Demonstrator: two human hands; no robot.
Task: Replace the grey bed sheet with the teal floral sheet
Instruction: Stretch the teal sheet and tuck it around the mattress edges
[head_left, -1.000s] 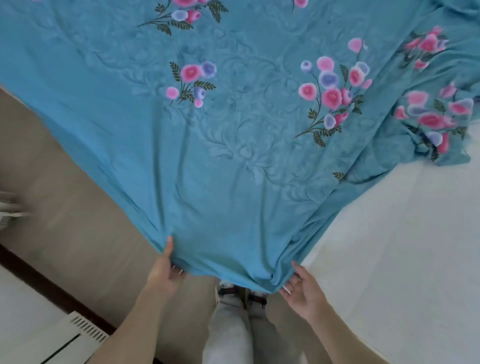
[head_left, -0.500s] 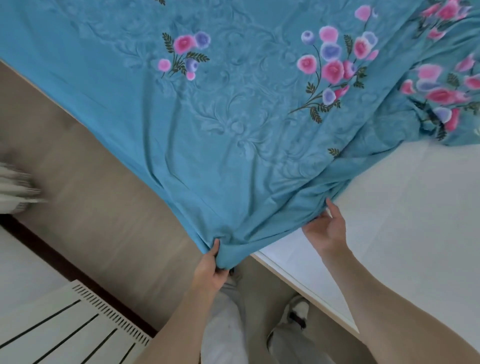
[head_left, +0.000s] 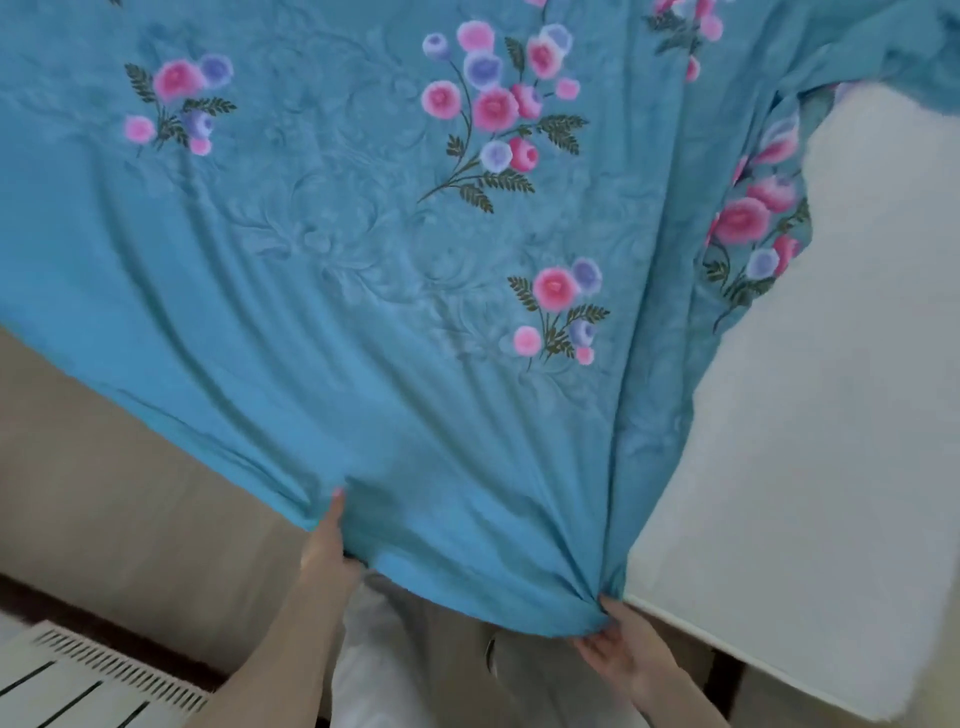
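Since half a second ago your right hand (head_left: 621, 647) has dropped off the mattress (head_left: 810, 467) edge and now pinches the sheet (head_left: 363, 312) at its bunched near corner, low beside your legs. Your left hand (head_left: 327, 545) has shifted outward along the hem, so both hands are spread wider. The sheet has billowed toward you, with another flower cluster now showing.

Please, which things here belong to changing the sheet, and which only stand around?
Belong to the job:
- teal sheet, spread and held up
- left hand, gripping its near edge
- right hand, gripping its bunched corner
- mattress, bare white on the right

Only around:
- radiator, lower left
- floor
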